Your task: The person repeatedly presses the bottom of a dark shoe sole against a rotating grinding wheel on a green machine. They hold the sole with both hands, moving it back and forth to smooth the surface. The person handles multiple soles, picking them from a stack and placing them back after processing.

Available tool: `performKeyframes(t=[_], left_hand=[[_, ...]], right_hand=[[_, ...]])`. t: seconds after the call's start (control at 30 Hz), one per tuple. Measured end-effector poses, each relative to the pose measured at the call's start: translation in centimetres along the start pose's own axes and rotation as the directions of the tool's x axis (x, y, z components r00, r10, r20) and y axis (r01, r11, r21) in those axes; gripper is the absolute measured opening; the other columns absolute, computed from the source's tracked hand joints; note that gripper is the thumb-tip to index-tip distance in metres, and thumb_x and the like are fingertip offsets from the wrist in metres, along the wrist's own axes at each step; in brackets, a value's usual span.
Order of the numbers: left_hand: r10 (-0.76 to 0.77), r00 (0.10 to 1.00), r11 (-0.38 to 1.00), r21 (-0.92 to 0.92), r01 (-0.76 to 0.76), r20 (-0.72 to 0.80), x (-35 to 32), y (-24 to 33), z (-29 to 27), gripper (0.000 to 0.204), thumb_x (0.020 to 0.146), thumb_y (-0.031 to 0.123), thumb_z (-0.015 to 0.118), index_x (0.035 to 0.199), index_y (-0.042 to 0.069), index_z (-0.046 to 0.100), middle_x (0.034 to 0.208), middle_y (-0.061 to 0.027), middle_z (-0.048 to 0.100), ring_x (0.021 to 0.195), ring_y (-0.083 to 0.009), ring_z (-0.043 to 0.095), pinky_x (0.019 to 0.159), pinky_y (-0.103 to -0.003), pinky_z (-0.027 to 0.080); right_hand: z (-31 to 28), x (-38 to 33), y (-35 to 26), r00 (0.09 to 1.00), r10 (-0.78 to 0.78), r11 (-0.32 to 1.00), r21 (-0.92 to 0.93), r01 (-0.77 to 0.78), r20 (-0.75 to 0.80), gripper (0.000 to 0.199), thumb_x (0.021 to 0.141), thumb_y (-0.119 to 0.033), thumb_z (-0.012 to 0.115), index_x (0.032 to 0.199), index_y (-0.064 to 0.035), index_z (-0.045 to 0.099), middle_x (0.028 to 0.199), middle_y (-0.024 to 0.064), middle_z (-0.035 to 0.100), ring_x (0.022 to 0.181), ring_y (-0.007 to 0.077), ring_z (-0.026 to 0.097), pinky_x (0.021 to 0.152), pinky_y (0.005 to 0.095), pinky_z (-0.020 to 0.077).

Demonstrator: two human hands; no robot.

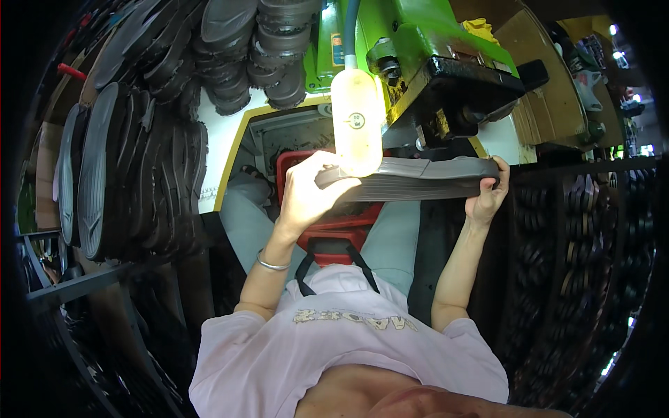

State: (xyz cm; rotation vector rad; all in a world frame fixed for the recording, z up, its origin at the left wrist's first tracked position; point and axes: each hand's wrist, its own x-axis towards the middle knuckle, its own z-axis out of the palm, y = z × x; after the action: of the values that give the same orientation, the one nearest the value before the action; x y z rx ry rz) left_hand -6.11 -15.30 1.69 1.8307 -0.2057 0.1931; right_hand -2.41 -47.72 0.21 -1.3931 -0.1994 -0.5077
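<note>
A dark grey shoe sole [421, 187] is held sideways in front of me, its ridged side edge facing me. My left hand [310, 191] is closed around its left end, thumb along the near edge. Around the other end are the curled fingers and thumb of my right hand [490, 194]. A lit, yellowish oval lamp [356, 104] hangs just over the sole's left part and hides a bit of it and of my left fingertips. Beyond the sole stands a green machine [439, 24] with a black, oily head [456, 94].
Stacks of dark soles with rough edges [223, 56] cover the left side of the white tabletop [211, 157]. More soles stand upright in a row [104, 174] nearer me. Red bins [334, 230] sit between my legs. Cardboard boxes [547, 90] and racks of dark pieces [578, 230] line the right.
</note>
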Motion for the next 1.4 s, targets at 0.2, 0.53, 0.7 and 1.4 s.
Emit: performKeyframes(t=[0.2,0.53,0.7,1.4], left_hand=[[0.016,0.993,0.989,-0.145,-0.034,-0.119,0.3,-1.2,2.6,0.033,0.070,0.009,0.082,0.096,0.000,0.064,0.088,-0.0111,0.069,0.078,-0.0130,0.065,0.075,-0.028,0.052],[0.008,0.989,0.998,-0.063,-0.018,-0.151,1.2,0.0,5.5,0.045,0.071,0.010,0.080,0.110,-0.003,0.062,0.095,-0.0087,0.067,0.082,-0.0160,0.063,0.077,-0.030,0.051],[-0.129,0.978,0.929,-0.366,0.062,-0.161,0.8,0.5,4.9,0.040,0.073,0.005,0.078,0.108,-0.004,0.061,0.098,-0.0084,0.066,0.086,-0.0152,0.062,0.080,-0.029,0.050],[0.250,0.921,0.920,0.224,-0.323,0.300,1.4,0.2,0.4,0.020,0.080,0.005,0.063,0.098,-0.003,0.065,0.083,-0.0147,0.065,0.069,-0.0216,0.062,0.064,-0.033,0.050]], right_hand=[[-2.2,0.1,0.1,1.000,0.021,0.997,0.078,-0.019,-0.016,0.054,0.081,-0.039,0.072,0.115,-0.0012,0.052,0.099,0.0073,0.060,0.092,0.0172,0.059,0.086,0.0309,0.0466],[-2.6,3.5,-1.4,0.972,0.229,0.970,0.097,-0.223,-0.056,0.036,0.089,-0.024,0.067,0.110,0.0025,0.055,0.096,0.0099,0.063,0.087,0.0171,0.062,0.080,0.0287,0.0495],[-1.5,5.3,-1.7,0.944,0.330,0.939,0.093,-0.330,0.018,0.029,0.090,-0.020,0.066,0.107,0.0024,0.058,0.094,0.0086,0.064,0.084,0.0154,0.063,0.078,0.0272,0.0497],[-1.2,3.5,-3.8,0.993,0.059,0.996,-0.074,-0.052,0.103,0.052,0.078,-0.035,0.078,0.108,0.0024,0.057,0.092,0.0046,0.061,0.084,0.0116,0.057,0.077,0.0235,0.0447]])
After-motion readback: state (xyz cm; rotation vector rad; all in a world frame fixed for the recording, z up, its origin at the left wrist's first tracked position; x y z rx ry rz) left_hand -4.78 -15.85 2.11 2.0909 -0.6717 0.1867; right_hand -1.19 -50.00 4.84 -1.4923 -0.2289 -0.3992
